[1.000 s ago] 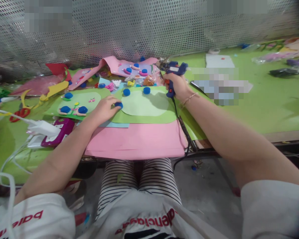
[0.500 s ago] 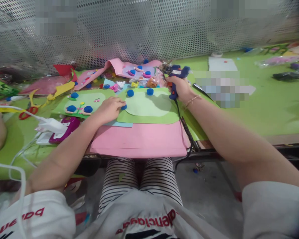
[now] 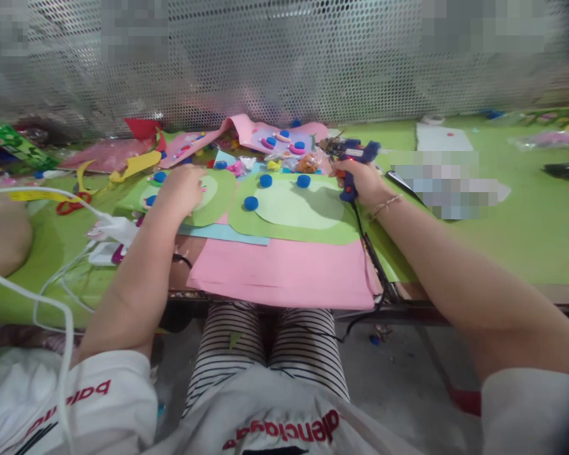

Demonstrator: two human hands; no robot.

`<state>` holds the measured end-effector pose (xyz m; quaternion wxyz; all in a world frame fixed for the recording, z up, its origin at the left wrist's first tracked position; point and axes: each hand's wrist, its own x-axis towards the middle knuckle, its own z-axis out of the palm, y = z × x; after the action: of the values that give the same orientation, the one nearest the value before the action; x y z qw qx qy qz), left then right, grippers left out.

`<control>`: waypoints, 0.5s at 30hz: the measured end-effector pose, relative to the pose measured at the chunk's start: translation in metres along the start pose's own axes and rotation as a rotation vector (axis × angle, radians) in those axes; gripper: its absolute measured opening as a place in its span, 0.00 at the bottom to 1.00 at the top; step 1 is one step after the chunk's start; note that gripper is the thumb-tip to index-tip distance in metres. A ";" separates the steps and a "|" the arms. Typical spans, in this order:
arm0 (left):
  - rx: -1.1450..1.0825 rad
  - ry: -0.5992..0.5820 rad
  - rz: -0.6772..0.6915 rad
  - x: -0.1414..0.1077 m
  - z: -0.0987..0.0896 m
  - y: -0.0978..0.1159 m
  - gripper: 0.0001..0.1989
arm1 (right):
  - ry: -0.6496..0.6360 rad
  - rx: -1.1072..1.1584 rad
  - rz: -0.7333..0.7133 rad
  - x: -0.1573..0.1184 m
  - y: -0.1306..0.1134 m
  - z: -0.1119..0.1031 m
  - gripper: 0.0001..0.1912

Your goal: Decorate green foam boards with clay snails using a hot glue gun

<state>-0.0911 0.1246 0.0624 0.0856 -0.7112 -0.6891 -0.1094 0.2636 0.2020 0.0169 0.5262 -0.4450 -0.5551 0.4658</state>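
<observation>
- Three blue discs (image 3: 265, 181) are set along a pale oval's (image 3: 294, 205) edge.
- Glue gun (image 3: 359, 152) is clasped in the right hand's (image 3: 365, 181) closed fingers — seemingly for trigger control.
- Left hand (image 3: 182, 187) is held over a decorated sheet (image 3: 218, 212); its fingers' opening and hold cannot be told.

One camera is sitting on the person's head and is looking forward and down. It is facing across the desk (image 3: 516, 253) toward the mesh (image 3: 284, 76), which is filling the top. The trousers (image 3: 303, 360) are showing near, at the bottom, and the left fingers (image 3: 194, 178) and right fingers (image 3: 354, 167) are appearing farther, around middle height.
</observation>
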 end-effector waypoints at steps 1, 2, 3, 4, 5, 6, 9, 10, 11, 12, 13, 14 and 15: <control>0.055 -0.065 -0.063 0.001 -0.003 -0.010 0.23 | -0.004 -0.005 0.001 0.000 0.000 0.000 0.07; 0.108 -0.146 -0.124 0.002 -0.004 -0.018 0.23 | -0.007 -0.012 0.006 0.000 0.001 0.000 0.07; 0.156 -0.218 -0.178 0.003 -0.004 -0.026 0.23 | -0.008 -0.019 0.008 0.000 0.001 -0.001 0.07; 0.194 -0.273 -0.217 0.003 -0.004 -0.031 0.23 | -0.009 -0.023 0.008 0.001 0.002 -0.001 0.06; 0.221 -0.308 -0.241 0.004 -0.003 -0.034 0.23 | -0.011 -0.025 0.008 0.001 0.002 -0.001 0.05; 0.233 -0.317 -0.246 0.004 -0.002 -0.035 0.23 | -0.012 -0.023 0.009 0.001 0.002 -0.001 0.05; 0.201 -0.226 -0.177 -0.001 0.002 -0.022 0.21 | 0.000 -0.031 0.031 0.001 0.002 0.000 0.05; 0.189 -0.177 -0.142 -0.003 0.003 -0.014 0.21 | 0.004 -0.041 0.043 0.001 0.002 0.000 0.05; 0.186 -0.138 -0.106 -0.005 0.004 -0.005 0.21 | 0.006 -0.052 0.053 0.000 0.002 0.001 0.06; 0.193 -0.114 -0.069 -0.006 0.005 0.004 0.21 | 0.005 -0.061 0.059 0.000 0.002 0.001 0.06; 0.203 -0.125 -0.024 -0.004 0.006 0.012 0.20 | -0.004 -0.067 0.063 0.000 0.003 0.001 0.06; 0.216 -0.163 0.010 -0.001 0.007 0.020 0.19 | -0.014 -0.070 0.065 0.000 0.003 0.001 0.06; 0.231 -0.201 0.020 0.006 0.008 0.026 0.17 | -0.028 -0.073 0.065 0.000 0.003 0.001 0.06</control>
<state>-0.0649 0.1313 0.0568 0.0984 -0.7109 -0.6950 0.0433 0.2624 0.2029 0.0140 0.4865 -0.4753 -0.5641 0.4682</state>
